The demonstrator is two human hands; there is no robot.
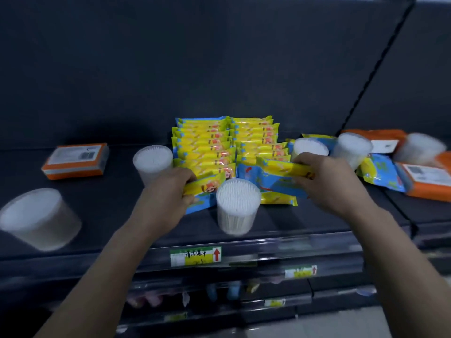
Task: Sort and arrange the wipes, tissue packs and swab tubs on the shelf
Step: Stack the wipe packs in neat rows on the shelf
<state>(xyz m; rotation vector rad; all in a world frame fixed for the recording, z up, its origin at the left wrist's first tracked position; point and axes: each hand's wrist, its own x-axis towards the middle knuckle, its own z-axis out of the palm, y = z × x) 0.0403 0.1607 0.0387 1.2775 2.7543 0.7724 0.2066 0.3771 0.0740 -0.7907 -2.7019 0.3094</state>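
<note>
Your left hand (168, 189) grips a yellow-and-blue pack (202, 191) by its left end, with the fingers curled over its top edge and the thumb below. Your right hand (327, 179) pinches a yellow pack (280, 168) by its right end and holds it above some loose packs (253, 175) that lie flat on the shelf (109, 191). Both hands are closed on their packs, and neither is empty.

Between your hands, near the front edge, a swab tub (238, 206) stands upright, just beside the pack in your left hand. Behind it, two rows of yellow packs (205, 145) stand tightly one behind another and reach toward the back wall.

A second tub (152, 162) stands just left of these rows. A third tub (36, 218) is at the near left, blurred, and it looks tilted. At the far left an orange tissue pack (75, 161) lies flat.

On the right, one tub (310, 146) is just behind your right hand, another tub (351, 147) stands beside it, and a blurred tub (419, 147) is further right. A blue pack (380, 174) lies near more orange tissue packs (427, 179). A price label (195, 256) sits on the front rail of the shelf.
</note>
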